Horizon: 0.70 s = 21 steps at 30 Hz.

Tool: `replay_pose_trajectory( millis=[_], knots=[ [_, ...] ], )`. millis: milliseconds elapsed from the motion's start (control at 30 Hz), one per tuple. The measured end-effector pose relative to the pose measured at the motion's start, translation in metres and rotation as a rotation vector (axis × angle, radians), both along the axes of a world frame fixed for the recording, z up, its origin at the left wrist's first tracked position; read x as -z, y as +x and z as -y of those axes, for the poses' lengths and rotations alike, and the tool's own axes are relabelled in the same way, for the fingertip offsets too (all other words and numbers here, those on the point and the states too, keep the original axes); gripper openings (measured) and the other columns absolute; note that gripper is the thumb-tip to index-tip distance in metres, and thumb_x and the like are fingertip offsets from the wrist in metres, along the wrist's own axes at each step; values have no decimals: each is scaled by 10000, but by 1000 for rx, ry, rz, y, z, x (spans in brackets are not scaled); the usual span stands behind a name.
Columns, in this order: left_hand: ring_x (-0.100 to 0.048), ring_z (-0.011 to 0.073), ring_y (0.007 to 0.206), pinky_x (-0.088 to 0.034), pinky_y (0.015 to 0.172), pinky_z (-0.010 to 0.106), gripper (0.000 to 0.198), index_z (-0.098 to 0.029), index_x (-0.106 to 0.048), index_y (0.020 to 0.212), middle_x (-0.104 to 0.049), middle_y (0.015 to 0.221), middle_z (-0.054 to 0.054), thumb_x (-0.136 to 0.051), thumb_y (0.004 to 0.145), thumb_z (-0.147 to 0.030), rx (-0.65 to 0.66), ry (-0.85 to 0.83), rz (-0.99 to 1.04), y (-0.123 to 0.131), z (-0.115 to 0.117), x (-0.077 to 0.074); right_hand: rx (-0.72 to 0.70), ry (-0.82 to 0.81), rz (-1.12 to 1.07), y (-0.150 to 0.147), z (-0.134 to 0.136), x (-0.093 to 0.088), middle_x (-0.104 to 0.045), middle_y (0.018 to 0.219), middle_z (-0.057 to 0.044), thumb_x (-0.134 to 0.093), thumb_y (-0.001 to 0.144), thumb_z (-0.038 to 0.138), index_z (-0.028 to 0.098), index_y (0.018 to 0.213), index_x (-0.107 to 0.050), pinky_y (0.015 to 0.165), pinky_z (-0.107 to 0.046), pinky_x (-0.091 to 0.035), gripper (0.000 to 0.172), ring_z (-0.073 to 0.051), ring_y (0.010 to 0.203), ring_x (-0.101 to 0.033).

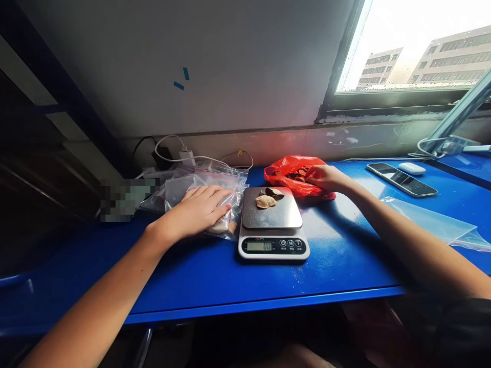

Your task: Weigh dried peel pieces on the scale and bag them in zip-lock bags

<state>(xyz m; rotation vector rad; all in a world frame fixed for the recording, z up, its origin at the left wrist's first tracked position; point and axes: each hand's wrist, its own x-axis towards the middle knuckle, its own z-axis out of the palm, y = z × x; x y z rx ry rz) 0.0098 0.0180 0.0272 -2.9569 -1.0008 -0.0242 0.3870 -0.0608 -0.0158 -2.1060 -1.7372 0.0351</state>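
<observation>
My left hand (pixel 206 205) lies flat, fingers stretched out, on clear zip-lock bags (pixel 180 187); pale pieces show inside the bag under it. Right of it stands a kitchen scale (pixel 273 249) with a steel plate, its display reading 0.0. On the plate rest a few dried shell-like pieces (pixel 266 202), one tan and rough, the others dark brown. Behind the scale, an open red plastic bag (pixel 279 171) holds brown dried pieces (pixel 301 173). My right hand (pixel 328 177) reaches into it, fingers closed together at these pieces; the fingertips are partly hidden.
A phone (pixel 402 180) and a white earbud case (pixel 411 168) lie on the blue table (pixel 215 286) at the right. Near my right forearm is a flat clear bag (pixel 433 221). A white charger with cable (pixel 187 157) sits against the wall, and a window is at upper right.
</observation>
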Motion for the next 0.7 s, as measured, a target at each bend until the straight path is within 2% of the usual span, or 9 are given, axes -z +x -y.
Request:
replay_pose_trajectory(
  millis=[133, 267, 333, 400, 467, 500, 600, 700],
  knots=[
    [-438, 258, 1326, -301, 1131, 485, 493, -239, -449, 1426, -498, 1440, 67, -298, 993, -421, -2, -2, 3, 0, 1, -1, 67, -18, 63, -2, 4, -5, -717, 860, -68, -557, 855, 325, 182, 879, -687, 636, -290, -418, 195, -185, 733, -617],
    [-438, 261, 1332, -307, 1130, 486, 492, -244, -443, 1431, -497, 1444, 63, -296, 995, -418, -2, 10, 6, -1, 2, -1, 132, 80, 199, -24, 13, -21, -705, 1001, -139, -519, 887, 350, 169, 944, -689, 814, -414, -395, 255, -292, 983, -596],
    [-441, 266, 1333, -308, 1130, 485, 492, -246, -452, 1426, -501, 1443, 61, -300, 994, -426, -4, 19, 1, -1, 1, -1, 14, 197, 233, -47, 19, -28, -686, 1125, -132, -498, 909, 355, 194, 1068, -677, 874, -432, -386, 288, -294, 1069, -572],
    [-444, 273, 1335, -310, 1128, 486, 491, -247, -464, 1417, -506, 1442, 61, -307, 991, -435, -12, 24, -5, -1, 1, -1, -261, 258, 186, -74, 24, -31, -673, 1189, -107, -510, 923, 388, 220, 1162, -655, 879, -392, -412, 326, -260, 1082, -577],
    [-439, 276, 1342, -308, 1127, 489, 492, -245, -470, 1412, -508, 1443, 65, -309, 991, -442, -16, 20, 1, -1, 0, -1, -484, 204, 125, -97, 27, -30, -688, 1133, -94, -532, 925, 410, 218, 1153, -669, 836, -354, -435, 328, -228, 1016, -595],
    [-436, 277, 1345, -305, 1128, 491, 494, -244, -468, 1413, -506, 1445, 67, -307, 991, -444, -14, 15, 6, -1, 0, -1, -541, 168, 107, -106, 27, -28, -698, 1067, -90, -532, 930, 410, 209, 1115, -687, 806, -341, -440, 314, -215, 958, -600],
    [-438, 279, 1339, -300, 1125, 497, 498, -247, -463, 1418, -506, 1446, 70, -307, 991, -450, 3, 10, 20, -1, -1, 0, -562, 144, 85, -119, 24, -22, -683, 906, -83, -520, 941, 361, 174, 967, -716, 745, -322, -439, 272, -184, 824, -580],
    [-447, 281, 1329, -312, 1114, 497, 486, -248, -470, 1411, -516, 1436, 76, -310, 991, -431, 10, 16, 30, -2, -2, 2, -555, 185, 56, -119, 20, -18, -667, 883, -71, -512, 911, 204, 161, 874, -703, 768, -313, -448, 199, -163, 807, -577]
  ],
)
